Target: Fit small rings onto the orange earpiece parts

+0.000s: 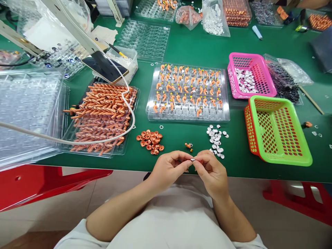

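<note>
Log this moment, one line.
left hand: pinching small part; right hand: pinching same part; beyond hands: curved orange piece, white discs, copper-coloured cups

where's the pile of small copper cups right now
In the head view, the copper cups lie on the green table left of centre, right of the stacked long copper pieces and just beyond the left hand.

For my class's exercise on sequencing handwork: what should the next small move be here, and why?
Probably to press the small part gently together: the left hand and right hand both pinch it at their fingertips, while the orange piece just beyond lies loose and untouched. The part is too small to identify, so this is only a judgement.
</note>
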The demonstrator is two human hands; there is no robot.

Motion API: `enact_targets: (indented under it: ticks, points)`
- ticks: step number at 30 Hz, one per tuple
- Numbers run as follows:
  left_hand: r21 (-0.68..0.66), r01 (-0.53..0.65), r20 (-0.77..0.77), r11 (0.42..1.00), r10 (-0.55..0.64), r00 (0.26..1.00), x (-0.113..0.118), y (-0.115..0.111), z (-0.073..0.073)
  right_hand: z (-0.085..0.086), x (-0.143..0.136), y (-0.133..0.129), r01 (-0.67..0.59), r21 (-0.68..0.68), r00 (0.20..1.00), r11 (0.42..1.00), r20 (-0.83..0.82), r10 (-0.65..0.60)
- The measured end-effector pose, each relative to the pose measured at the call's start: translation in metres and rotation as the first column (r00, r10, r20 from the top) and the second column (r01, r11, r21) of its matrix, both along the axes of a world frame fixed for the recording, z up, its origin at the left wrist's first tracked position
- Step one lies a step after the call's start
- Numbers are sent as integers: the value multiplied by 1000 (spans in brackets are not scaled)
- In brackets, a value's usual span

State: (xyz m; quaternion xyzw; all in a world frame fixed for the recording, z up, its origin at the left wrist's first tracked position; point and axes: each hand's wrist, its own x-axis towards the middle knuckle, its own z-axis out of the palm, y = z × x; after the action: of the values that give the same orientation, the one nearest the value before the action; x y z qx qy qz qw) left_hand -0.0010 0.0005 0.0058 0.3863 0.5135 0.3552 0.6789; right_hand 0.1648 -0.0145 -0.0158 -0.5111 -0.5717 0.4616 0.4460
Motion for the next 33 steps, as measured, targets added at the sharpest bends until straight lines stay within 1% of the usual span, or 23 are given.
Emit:
enact_targets:
  ticks: [4, 6, 11, 13, 19, 25, 27, 30, 32, 33]
  points:
    - [26, 4, -46, 1000, -2, 999, 1, 1, 1, -2, 0, -1, -30, -16, 999, 999, -15, 30]
    - [24, 2, -49, 1000, -1, 999, 1, 1, 2, -2, 1, -1, -51, 1, 999, 999, 6, 51]
    - [28, -15, -45, 999, 16, 999, 1, 1, 2, 3, 5, 2, -104, 128, 983, 986, 161, 83]
    - [25, -6, -43, 1000, 7, 999, 1, 0, 2, 5, 7, 4, -119, 154, 976, 981, 198, 87]
    - [-7, -2, -42, 1000, 2, 999, 2, 0, 3, 6, 9, 7, -116, 201, 972, 973, 226, 70]
    - [-31, 4, -9, 1000, -5, 1000, 3, 0, 2, 0, 6, 7, -117, 378, 966, 919, 259, 16]
    - [-38, -2, 15, 999, 2, 1000, 2, 0, 0, -1, 6, 7, -94, 362, 964, 927, 267, -6]
    - [-45, -35, 38, 998, 37, 999, 1, 1, -2, 2, 10, 4, -37, 259, 969, 965, 245, -29]
    - [-53, -67, 35, 996, 69, 997, 0, 2, -3, 6, 13, 2, -49, 203, 979, 978, 204, 7]
    - [-58, -80, 30, 995, 82, 996, 0, 3, -3, 8, 14, 0, -86, 190, 982, 978, 182, 51]
